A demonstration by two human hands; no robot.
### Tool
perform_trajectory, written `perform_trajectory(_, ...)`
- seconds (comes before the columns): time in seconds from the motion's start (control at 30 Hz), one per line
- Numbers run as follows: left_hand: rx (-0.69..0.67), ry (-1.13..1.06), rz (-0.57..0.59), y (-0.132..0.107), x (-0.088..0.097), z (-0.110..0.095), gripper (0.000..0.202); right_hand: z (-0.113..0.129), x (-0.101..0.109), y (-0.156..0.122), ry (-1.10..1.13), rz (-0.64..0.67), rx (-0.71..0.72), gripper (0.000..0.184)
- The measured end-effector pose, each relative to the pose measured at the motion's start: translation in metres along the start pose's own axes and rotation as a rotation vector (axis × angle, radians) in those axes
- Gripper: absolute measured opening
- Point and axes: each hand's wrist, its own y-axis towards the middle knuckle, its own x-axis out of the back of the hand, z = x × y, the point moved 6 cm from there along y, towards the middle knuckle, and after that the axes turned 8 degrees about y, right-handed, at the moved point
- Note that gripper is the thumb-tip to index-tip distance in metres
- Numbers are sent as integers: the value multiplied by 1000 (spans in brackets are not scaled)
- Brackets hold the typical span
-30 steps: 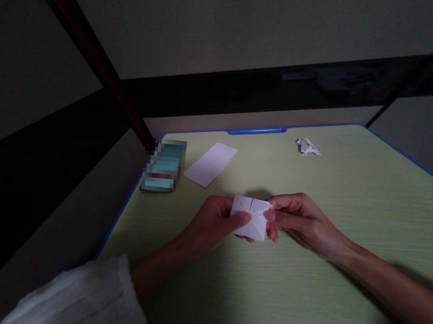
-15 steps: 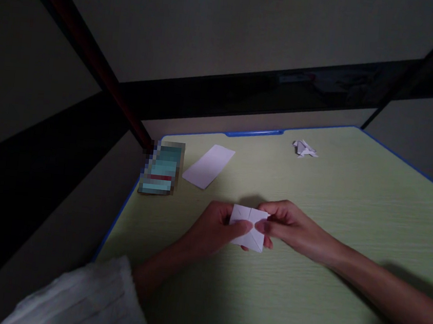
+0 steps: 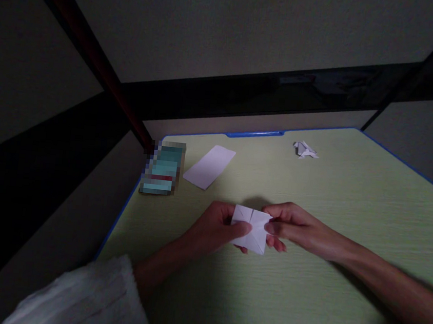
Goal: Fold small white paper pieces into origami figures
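A: Where's the folded paper square (image 3: 258, 240)?
B: Held over the pale, finely streaked table (image 3: 337, 195). It's matte white, with diagonal creases and a narrow slit at its far edge.
A: And the fingers?
B: Closed on it: the left hand (image 3: 212, 226) lays its thumb across the face, fingers beneath; the right hand (image 3: 290, 227) pinches the right edge.
A: Beyond the square?
B: Leftward, a smooth oblong sheet (image 3: 210, 166), then a pixelated teal oblong (image 3: 162, 169). Rightward, an angular, many-pointed paper figure (image 3: 305, 150).
A: Nearer than it?
B: A fuzzy white sleeve (image 3: 86, 298), leftward.
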Motion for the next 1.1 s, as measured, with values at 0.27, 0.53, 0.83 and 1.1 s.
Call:
perform_trajectory(0.27,14,91,40,-2,-3,3,17,-3,-7,0,-47,5,6,12)
perform_trajectory(0.53,-40,98,84,0,-4,-1,19,6,-3,-4,-73,79,14,9)
perform_trajectory(0.83,-63,254,70,-1,-3,5,23,3,-3,-3,-179,74,18,14)
perform_trajectory(1.1,-73,272,21,-1,-5,5,25,2,-6,-1,-204,65,41,18)
